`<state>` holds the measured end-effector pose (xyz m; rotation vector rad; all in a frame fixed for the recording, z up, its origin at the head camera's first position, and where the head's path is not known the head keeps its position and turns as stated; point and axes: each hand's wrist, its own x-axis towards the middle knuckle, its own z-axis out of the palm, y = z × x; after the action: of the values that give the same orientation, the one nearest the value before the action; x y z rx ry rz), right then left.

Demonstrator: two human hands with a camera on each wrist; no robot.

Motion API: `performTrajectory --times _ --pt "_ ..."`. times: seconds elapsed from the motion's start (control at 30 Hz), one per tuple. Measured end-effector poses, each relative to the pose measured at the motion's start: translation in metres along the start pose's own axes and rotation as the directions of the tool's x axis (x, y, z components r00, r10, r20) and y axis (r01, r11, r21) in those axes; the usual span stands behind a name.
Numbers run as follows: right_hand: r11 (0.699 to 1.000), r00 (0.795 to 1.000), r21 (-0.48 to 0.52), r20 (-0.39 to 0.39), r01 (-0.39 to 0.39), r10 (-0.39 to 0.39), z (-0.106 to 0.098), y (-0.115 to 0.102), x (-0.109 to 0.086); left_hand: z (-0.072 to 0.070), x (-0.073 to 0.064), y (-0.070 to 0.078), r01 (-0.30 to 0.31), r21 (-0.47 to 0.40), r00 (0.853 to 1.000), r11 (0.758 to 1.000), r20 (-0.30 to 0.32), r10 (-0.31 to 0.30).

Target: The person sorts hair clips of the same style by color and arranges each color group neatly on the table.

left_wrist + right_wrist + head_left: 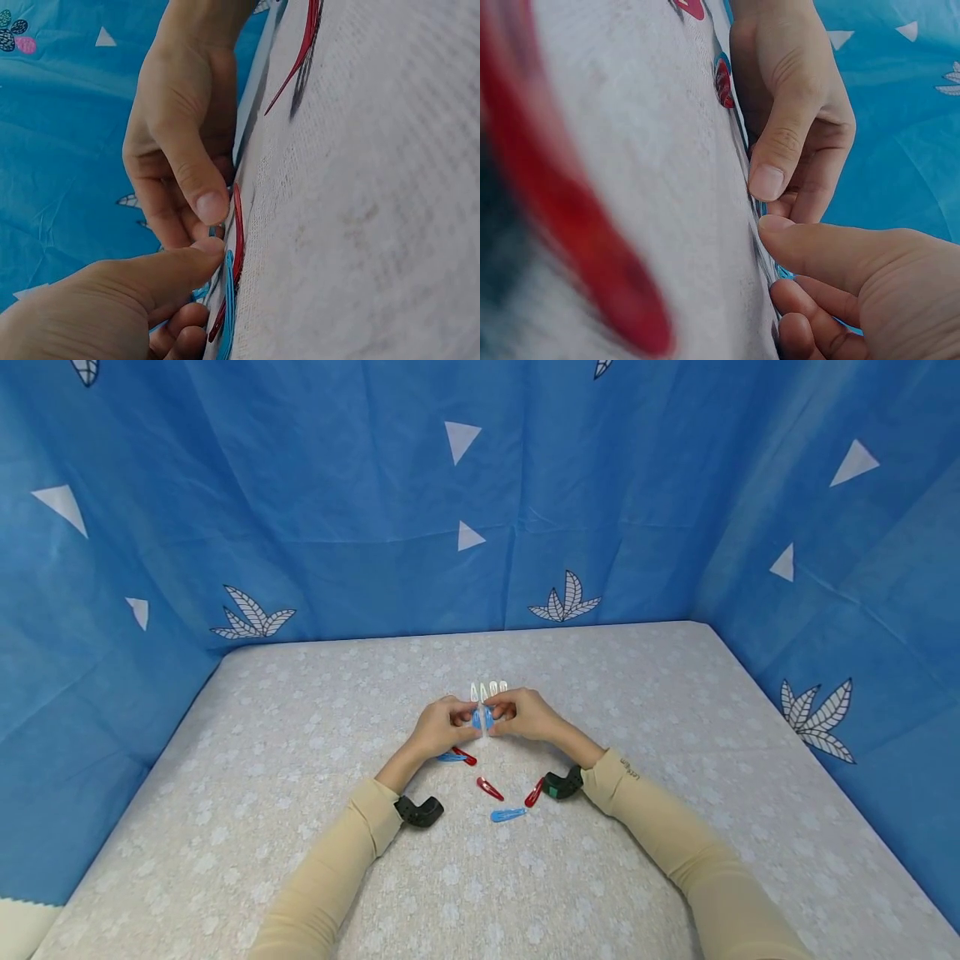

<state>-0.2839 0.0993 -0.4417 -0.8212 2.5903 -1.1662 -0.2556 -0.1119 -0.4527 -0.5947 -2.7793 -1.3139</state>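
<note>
Several white snap hair clips point(489, 691) lie side by side in a row on the table. Just below that row, two blue hair clips point(483, 719) stand close together between the hands. My left hand point(441, 727) pinches the left blue clip at its ends with thumb and fingers. From the other side, my right hand point(531, 717) pinches the right blue clip the same way. The thumb tips nearly meet in both wrist views, and the fingers hide most of the clips. Beneath the left wrist lie a blue clip point(452, 757) and a red clip point(467, 757), overlapping.
Nearer the body lie a red clip point(490, 788), another red clip point(533, 793) by the right wrist camera point(562, 783), and a blue clip point(508, 815). A pale patterned cloth point(300, 760) covers the table. Blue curtains point(337, 485) hang behind it and at its sides.
</note>
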Motion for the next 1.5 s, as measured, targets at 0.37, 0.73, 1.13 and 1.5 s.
performTrajectory --times 0.37,0.73,1.13,1.5 --pt "0.999 0.999 -0.025 -0.012 0.031 -0.031 0.0013 0.0016 0.0011 0.0005 0.0012 -0.0003 0.002 0.022 1.0 1.0 0.003 -0.002" --pt "1.0 1.0 -0.019 -0.001 -0.004 0.004 0.0018 0.0001 0.0015 0.0012 0.0024 -0.0002 0.028 0.068 1.0 0.997 0.012 -0.029" --pt "1.0 1.0 -0.011 0.001 -0.016 0.016 0.003 0.0019 0.0006 0.0016 0.0011 0.0013 0.034 0.091 0.999 0.995 0.021 -0.036" --pt "1.0 1.0 0.005 -0.004 -0.026 0.026 0.0047 0.0037 0.0017 0.001 0.0001 -0.0004 0.014 0.079 1.0 0.997 0.016 -0.015"
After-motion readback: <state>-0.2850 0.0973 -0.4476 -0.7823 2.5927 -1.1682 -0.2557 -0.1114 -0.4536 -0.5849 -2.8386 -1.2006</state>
